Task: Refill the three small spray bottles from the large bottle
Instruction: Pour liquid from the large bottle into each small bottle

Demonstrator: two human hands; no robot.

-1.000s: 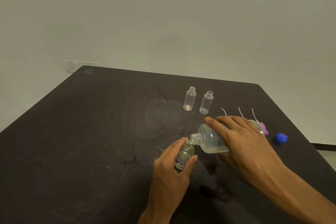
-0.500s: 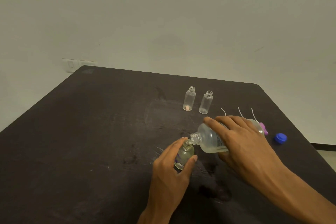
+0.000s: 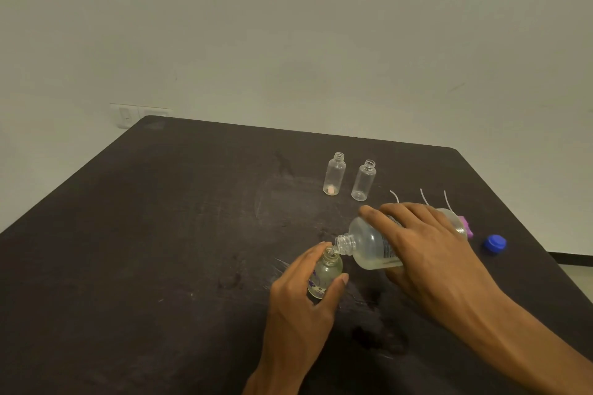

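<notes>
My right hand grips the large clear bottle, which lies tilted almost flat with its open neck over the mouth of a small spray bottle. My left hand holds that small bottle upright between thumb and fingers on the dark table. Pale liquid sits in the large bottle's lower side. Two more small clear bottles stand uncapped farther back. One has a pale patch at its base.
Three thin white spray tubes stick out behind my right hand, beside a purple spray head. A blue cap lies near the table's right edge. A wall socket sits behind the far left corner.
The hands and both bottles have stayed in almost the same pose. The large bottle remains tipped over the small one.
</notes>
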